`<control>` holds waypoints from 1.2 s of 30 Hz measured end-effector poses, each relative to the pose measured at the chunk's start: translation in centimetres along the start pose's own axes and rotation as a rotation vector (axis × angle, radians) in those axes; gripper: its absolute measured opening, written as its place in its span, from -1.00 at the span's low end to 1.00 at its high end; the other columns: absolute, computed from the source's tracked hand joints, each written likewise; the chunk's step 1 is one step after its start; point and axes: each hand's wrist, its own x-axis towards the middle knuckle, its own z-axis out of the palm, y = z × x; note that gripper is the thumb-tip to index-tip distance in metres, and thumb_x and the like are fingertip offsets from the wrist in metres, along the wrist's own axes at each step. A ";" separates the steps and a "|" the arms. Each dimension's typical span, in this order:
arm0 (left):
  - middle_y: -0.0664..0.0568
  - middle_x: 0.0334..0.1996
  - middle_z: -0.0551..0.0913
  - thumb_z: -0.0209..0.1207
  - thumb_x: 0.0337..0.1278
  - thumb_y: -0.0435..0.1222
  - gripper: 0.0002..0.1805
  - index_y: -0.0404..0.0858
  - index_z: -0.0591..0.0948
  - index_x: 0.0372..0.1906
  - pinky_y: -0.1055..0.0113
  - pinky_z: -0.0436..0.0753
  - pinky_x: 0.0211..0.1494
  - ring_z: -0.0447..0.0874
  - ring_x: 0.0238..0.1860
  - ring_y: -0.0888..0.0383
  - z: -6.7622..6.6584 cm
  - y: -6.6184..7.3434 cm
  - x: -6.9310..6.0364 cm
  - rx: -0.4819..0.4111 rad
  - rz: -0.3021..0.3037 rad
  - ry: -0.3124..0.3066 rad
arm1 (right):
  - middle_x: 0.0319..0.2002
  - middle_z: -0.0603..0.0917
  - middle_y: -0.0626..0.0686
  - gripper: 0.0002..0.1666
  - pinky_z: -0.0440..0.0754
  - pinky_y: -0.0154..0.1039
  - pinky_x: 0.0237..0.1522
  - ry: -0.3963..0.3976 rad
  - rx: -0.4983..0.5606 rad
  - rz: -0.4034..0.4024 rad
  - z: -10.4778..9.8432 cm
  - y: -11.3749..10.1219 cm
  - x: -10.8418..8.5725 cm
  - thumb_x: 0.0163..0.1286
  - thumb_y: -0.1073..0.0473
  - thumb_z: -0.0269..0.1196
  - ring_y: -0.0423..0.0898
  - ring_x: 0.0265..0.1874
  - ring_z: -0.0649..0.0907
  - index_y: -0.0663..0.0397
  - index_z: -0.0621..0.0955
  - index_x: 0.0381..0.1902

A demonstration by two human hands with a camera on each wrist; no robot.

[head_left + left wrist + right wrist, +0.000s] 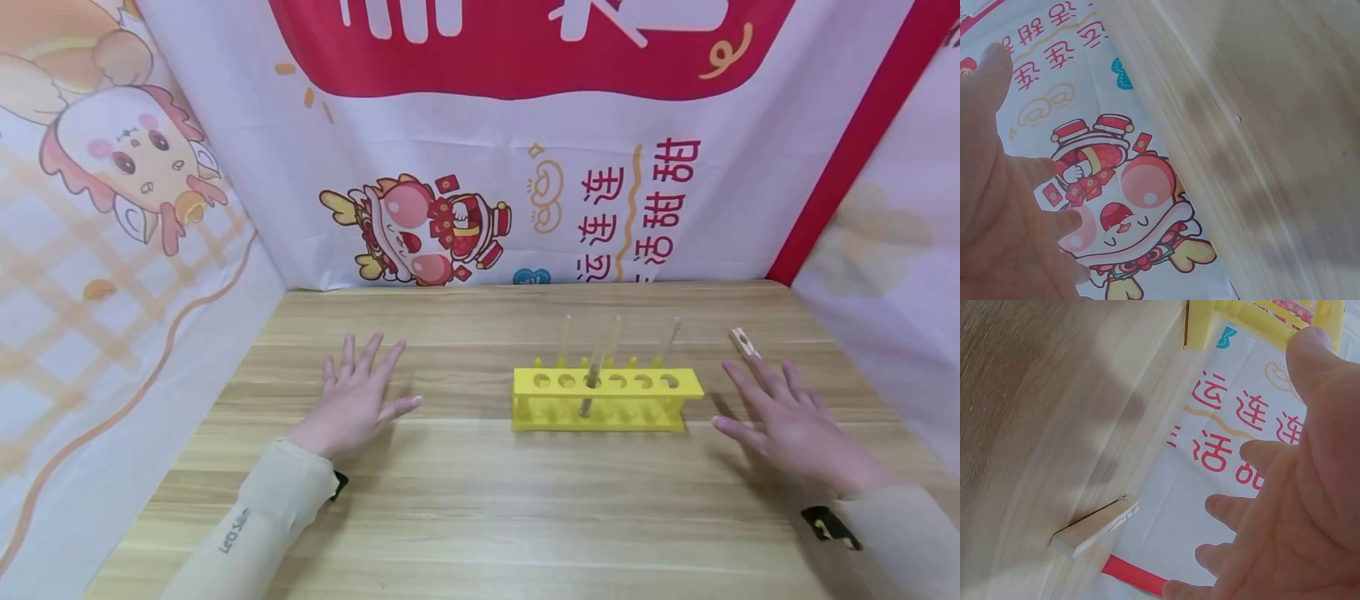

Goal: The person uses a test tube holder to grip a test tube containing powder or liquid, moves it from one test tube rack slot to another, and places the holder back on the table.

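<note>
Left grip and right grip spread wide, empty — a careless inward sweep of the right could tip the yellow rack just beside it, spilling tubes.

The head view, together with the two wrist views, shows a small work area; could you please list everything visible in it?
Slotless-looking details aside, here is the list:
yellow rectangular test-tube rack: one, yellow, on the table, right of centre
clear slender test tubes: four, colourless, one through a rack hole, three along its back
small wooden clothespin: one, pale wood, on the table beyond the right fingertips
wood-grain table: one, light brown, beneath everything
printed cloth screens: three sides, white with coloured prints, behind and beside the table
black wrist pieces: two, black, one per wrist
long sleeves: two, beige, on the forearms
left hand: one, bare, left of the rack
right hand: one, bare, right of the rack
</note>
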 end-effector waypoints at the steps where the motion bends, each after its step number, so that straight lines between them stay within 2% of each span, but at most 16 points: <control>1: -0.17 0.57 -0.36 -0.11 0.28 0.37 -0.01 0.01 -0.16 0.61 -0.44 -0.44 0.31 -0.71 0.44 -0.28 0.0 0.1 0.0 -0.001 0.001 -0.004 | 0.54 -0.38 0.29 0.00 -0.39 0.60 0.14 -0.002 0.000 0.001 0.0 0.0 0.0 0.50 -0.25 0.08 0.60 0.33 -0.38 -0.07 -0.17 0.61; 8: -0.14 0.57 -0.39 -0.14 0.27 0.39 0.00 0.02 -0.18 0.61 -0.38 -0.49 0.31 -0.71 0.44 -0.27 0.4 0.6 0.2 -0.015 0.015 -0.012 | 0.54 -0.43 0.24 0.00 -0.38 0.60 0.14 -0.002 -0.004 0.011 -0.1 -0.1 -0.1 0.50 -0.27 0.06 0.56 0.34 -0.41 -0.13 -0.18 0.61; 16: -0.10 0.57 -0.39 -0.07 0.31 0.32 -0.03 0.02 -0.18 0.61 -0.37 -0.40 0.35 -0.70 0.46 -0.24 0.5 1.6 0.4 -0.058 0.046 -0.016 | 0.53 -0.42 0.25 -0.01 -0.35 0.63 0.12 -0.002 -0.005 0.009 0.1 0.1 -0.1 0.51 -0.26 0.06 0.58 0.33 -0.41 -0.11 -0.17 0.61; 23: -0.08 0.57 -0.34 -0.08 0.31 0.32 -0.04 0.01 -0.16 0.61 -0.31 -0.31 0.41 -0.61 0.49 -0.23 0.8 2.5 0.8 -0.134 0.102 -0.018 | 0.52 -0.34 0.36 -0.01 -0.29 0.64 0.13 -0.008 -0.007 0.015 -0.3 0.2 0.0 0.51 -0.26 0.06 0.60 0.33 -0.37 -0.09 -0.17 0.61; 27: 0.02 0.59 -0.25 -0.05 0.28 0.34 -0.04 0.04 -0.10 0.61 -0.24 -0.20 0.45 -0.49 0.53 -0.14 0.9 3.3 1.1 -0.269 0.117 -0.045 | 0.50 -0.23 0.45 -0.02 -0.19 0.66 0.10 0.006 -0.010 0.016 -0.4 0.4 0.0 0.51 -0.25 0.07 0.65 0.33 -0.30 -0.07 -0.14 0.61; 30: 0.14 0.58 -0.11 0.07 0.23 0.31 -0.06 0.13 -0.03 0.59 -0.16 -0.05 0.47 -0.27 0.56 -0.02 1.1 4.1 1.5 -0.404 0.109 -0.070 | 0.47 -0.12 0.52 -0.03 -0.13 0.69 0.05 0.031 -0.015 0.015 -0.6 0.8 0.2 0.50 -0.23 0.09 0.71 0.30 -0.22 -0.05 -0.11 0.61; 32: 0.19 0.56 0.00 0.16 0.22 0.24 -0.07 0.15 0.02 0.58 -0.09 0.06 0.47 -0.09 0.54 0.01 1.4 4.7 1.9 -0.494 0.117 -0.086 | 0.44 -0.01 0.54 -0.01 -0.07 0.69 0.03 0.053 -0.031 0.011 -0.8 1.1 0.5 0.47 -0.23 0.13 0.75 0.27 -0.12 -0.02 -0.05 0.60; 36: 0.16 0.50 0.19 0.26 0.21 0.13 -0.12 0.09 0.13 0.55 0.00 0.28 0.41 0.20 0.45 -0.04 2.1 6.2 2.7 -0.672 0.157 -0.145 | 0.31 0.25 0.55 -0.02 0.19 0.61 0.02 0.084 -0.042 0.019 -1.4 2.1 1.5 0.41 -0.23 0.22 0.64 0.19 0.24 0.17 0.13 0.54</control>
